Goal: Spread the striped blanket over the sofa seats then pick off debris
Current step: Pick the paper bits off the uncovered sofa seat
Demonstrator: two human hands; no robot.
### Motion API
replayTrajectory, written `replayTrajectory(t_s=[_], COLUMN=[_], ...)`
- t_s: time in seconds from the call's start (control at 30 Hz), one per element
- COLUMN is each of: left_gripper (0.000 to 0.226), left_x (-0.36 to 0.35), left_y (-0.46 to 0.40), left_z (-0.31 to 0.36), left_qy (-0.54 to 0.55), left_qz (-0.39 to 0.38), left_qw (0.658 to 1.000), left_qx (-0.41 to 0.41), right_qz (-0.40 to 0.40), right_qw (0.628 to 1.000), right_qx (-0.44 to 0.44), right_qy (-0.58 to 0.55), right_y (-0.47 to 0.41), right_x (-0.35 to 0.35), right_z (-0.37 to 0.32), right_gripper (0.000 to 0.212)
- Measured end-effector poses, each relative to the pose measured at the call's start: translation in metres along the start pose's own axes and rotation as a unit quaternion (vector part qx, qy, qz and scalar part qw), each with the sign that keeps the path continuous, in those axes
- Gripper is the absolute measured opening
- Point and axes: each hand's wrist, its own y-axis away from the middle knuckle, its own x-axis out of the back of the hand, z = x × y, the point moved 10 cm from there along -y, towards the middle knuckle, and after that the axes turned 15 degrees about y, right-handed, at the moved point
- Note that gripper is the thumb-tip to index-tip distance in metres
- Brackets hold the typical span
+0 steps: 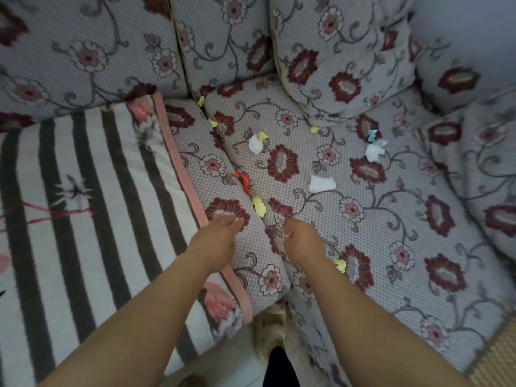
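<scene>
Only the head view here, looking down at a floral sofa [391,219] with grey-white fabric and dark red flowers.

The striped blanket [92,208] covers just the left seat. Black and cream stripes, a pink border along its right edge, a few printed flowers. The middle and right seats are bare of it.

Both arms reach forward over the gap between the left and middle seats. The left hand [220,233] sits right at the blanket's pink edge, fingers relaxed and reaching forward, slightly bent, nothing visibly held. The right hand [300,238] is over the middle seat with fingers curled under; I can't tell whether it's pinching fabric, a scrap or nothing at all.

Debris is scattered all over the uncovered cushions:
- a yellow scrap [259,207] in the seat crease, just ahead of the hands
- a red scrap [243,181] further up the same crease
- a white paper piece [321,183] on the middle seat
- a white-and-yellow wad [257,143] further back
- a white-and-blue clump [375,148] toward the right
- another yellow bit [340,265] just right of the right wrist
- small yellow bits near the back cushions [343,51]
</scene>
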Motion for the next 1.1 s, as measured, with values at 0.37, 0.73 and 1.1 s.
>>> replayTrajectory(t_s=[0.37, 0.73, 1.1], left_gripper=[0.068, 0.065, 0.046], left_x=[-0.024, -0.046, 0.101], left_y=[-0.141, -0.206, -0.245], left_z=[0.035, 0.012, 0.031], left_qy=[0.002, 0.036, 0.040], left_qz=[-0.031, 0.013, 0.289], left_qw=[0.998, 0.990, 0.954], left_qx=[0.062, 0.136, 0.066], right_qz=[0.005, 0.087, 0.152], right_qw=[0.994, 0.983, 0.988], right_qx=[0.017, 0.142, 0.012], right_qy=[0.108, 0.078, 0.039], right_y=[-0.150, -0.205, -0.303], right_x=[0.029, 0.020, 0.121], right_z=[0.079, 0.068, 0.058], right_gripper=[0.074, 0.028, 0.047])
